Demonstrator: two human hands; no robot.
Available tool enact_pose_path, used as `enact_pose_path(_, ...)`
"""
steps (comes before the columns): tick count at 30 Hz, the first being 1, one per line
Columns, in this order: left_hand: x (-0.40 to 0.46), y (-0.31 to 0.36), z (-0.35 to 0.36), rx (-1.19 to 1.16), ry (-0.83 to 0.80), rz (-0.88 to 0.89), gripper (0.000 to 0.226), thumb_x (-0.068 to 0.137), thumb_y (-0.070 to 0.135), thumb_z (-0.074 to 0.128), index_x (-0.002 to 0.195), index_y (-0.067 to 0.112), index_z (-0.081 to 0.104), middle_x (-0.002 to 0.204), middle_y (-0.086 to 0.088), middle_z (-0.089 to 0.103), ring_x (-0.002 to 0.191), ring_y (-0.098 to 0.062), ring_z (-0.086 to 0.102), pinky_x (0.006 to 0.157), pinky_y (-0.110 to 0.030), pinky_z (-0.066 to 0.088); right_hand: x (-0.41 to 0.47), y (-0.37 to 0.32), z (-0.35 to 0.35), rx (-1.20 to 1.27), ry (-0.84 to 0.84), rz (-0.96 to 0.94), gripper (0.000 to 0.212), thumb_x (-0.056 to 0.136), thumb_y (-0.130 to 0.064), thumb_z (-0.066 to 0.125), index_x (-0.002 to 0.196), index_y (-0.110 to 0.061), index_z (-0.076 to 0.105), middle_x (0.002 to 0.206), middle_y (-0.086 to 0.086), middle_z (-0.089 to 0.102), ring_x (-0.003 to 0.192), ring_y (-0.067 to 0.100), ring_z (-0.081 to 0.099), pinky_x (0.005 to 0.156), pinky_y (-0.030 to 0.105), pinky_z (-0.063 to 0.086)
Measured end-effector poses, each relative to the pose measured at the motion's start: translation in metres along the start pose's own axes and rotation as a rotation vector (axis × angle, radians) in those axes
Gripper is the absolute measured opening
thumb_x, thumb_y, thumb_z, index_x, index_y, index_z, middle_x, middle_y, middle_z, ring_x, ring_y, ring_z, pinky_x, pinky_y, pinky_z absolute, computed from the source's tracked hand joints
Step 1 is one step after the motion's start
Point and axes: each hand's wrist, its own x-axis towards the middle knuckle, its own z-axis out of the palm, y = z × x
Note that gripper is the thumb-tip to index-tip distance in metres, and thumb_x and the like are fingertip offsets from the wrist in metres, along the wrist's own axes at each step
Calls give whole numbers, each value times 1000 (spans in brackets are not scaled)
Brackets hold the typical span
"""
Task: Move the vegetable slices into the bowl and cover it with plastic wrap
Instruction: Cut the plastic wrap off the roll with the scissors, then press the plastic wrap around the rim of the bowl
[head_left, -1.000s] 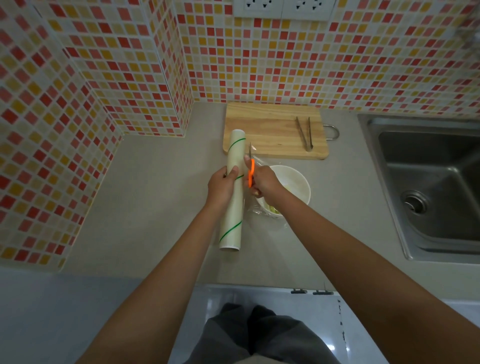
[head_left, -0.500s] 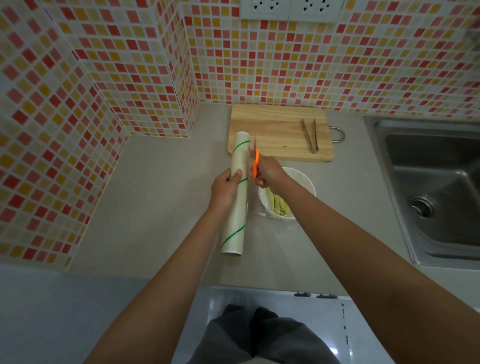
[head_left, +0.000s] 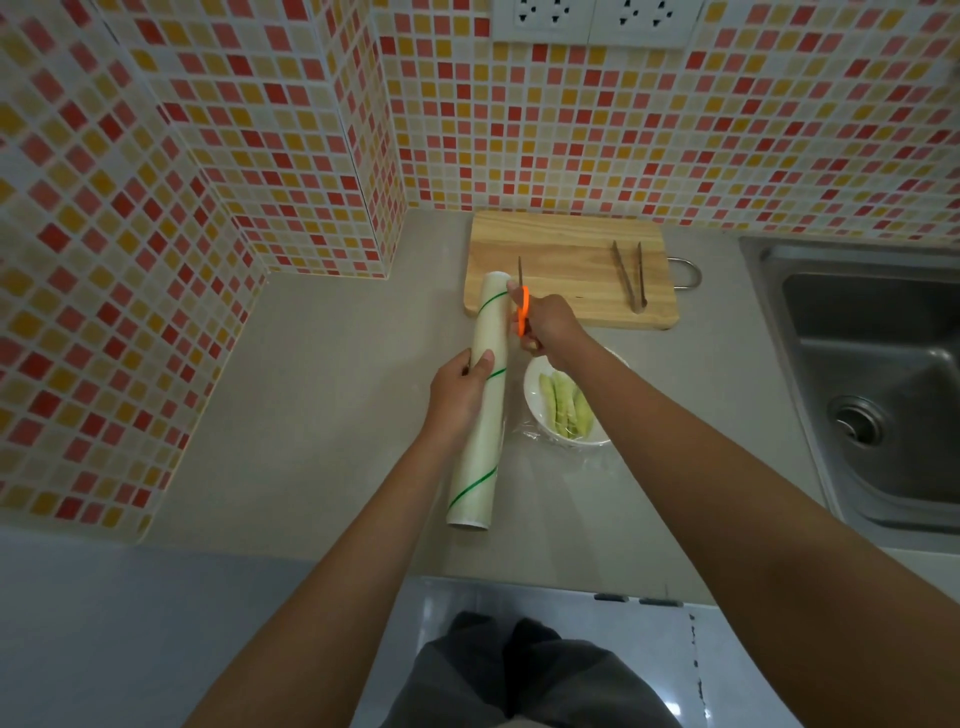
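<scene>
**Cutting the wrap beside the filled bowl**

Nearest the camera, the lower end of the plastic wrap roll (head_left: 480, 400) lies toward the person, a long pale tube with thin green stripes, angled slightly so that its far end points at the wall. The left hand (head_left: 462, 389) is wrapped around the roll at about its middle, thumb on top and fingers curled under on the side away from the bowl, a firm closed hold.

Just to the right of that grip sits the white bowl (head_left: 535, 410) on the grey counter (head_left: 311, 415), with the pale green vegetable slices (head_left: 566, 408) lying inside it. Clear film shows crinkled around the bowl's near rim; whether it spans the whole top cannot be told, since the right forearm crosses over the bowl's far side.

Beyond the left hand's grip, the right hand (head_left: 550, 327) is closed on the orange-handled scissors (head_left: 522, 306), held right against the upper part of the roll, blade tip pointing away toward the wall. How far the blades are parted cannot be told.

Farther on, past the scissors, a wooden cutting board (head_left: 566, 249) lies against the tiled wall, with tongs (head_left: 628, 275) resting on its right part. Well off to the right of both hands is the steel sink (head_left: 872, 374).
</scene>
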Motion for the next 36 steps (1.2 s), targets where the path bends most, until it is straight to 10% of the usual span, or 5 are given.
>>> enact_pose_path(7,9,-18,-12,176,99,24,35,97,30,47,99,-2,61,88,-18,60,81,-29,56,70,-31,37,-20,-24,-25,65,31,-95,33,89,-34,63,69,-7,64,57,7,59,32,14,46,37,17,30)
enact_pose_path(13,18,-37,-19,405,152,36,37,99,29,43,106,-6,53,107,-32,57,98,-41,57,76,-37,39,-49,38,-100,-259,388,-221,46,89,-46,57,61,-10,64,50,4,58,36,14,51,46,24,44)
enact_pose_path(22,22,-48,-9,555,155,17,43,100,31,40,111,-9,51,111,-35,56,110,-46,51,90,-46,41,-71,139,-141,-762,579,65,44,93,-35,48,84,4,65,90,26,67,88,40,65,75,35,48)
enact_pose_path(36,17,-53,-9,734,234,50,46,100,31,39,121,-9,45,127,-28,38,115,-42,41,94,-46,40,-69,143,-149,-937,596,130,35,89,-31,49,88,0,64,91,21,69,86,38,66,72,35,49)
